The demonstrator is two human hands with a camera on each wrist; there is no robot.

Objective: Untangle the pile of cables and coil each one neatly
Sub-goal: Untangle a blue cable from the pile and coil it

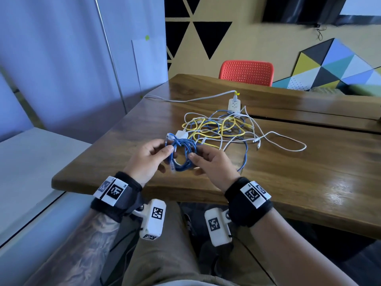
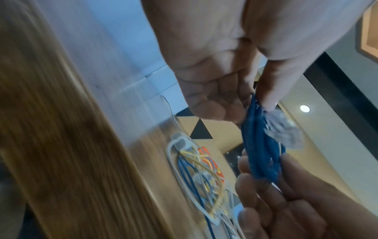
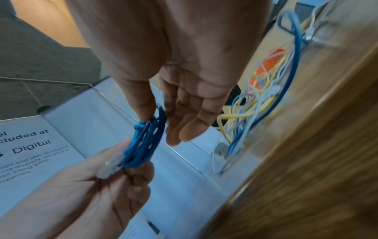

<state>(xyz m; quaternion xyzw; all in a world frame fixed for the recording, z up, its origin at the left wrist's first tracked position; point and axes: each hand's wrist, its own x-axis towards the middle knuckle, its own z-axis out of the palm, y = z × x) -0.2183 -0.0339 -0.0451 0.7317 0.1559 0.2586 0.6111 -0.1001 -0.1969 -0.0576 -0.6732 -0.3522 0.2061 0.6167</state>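
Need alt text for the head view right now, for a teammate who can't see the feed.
Left hand and right hand hold a coiled blue cable above the wooden table; a tangle of cables lies beyond them.

Motion-blurred in both wrist views: table [image 2: 67, 145] grain and the cable pile [image 2: 202, 177], with single strands there impossible to follow. Hidden behind the left hand [image 1: 144, 159] and right hand [image 1: 212, 164] in the head view: near parts of the blue coil [image 1: 182, 154], leaving its loop count unreadable; too small to tell there: the plug types in the far tangle. Cut off at the left edge in the right wrist view: the printed sign [image 3: 30, 145], readable only in fragments.
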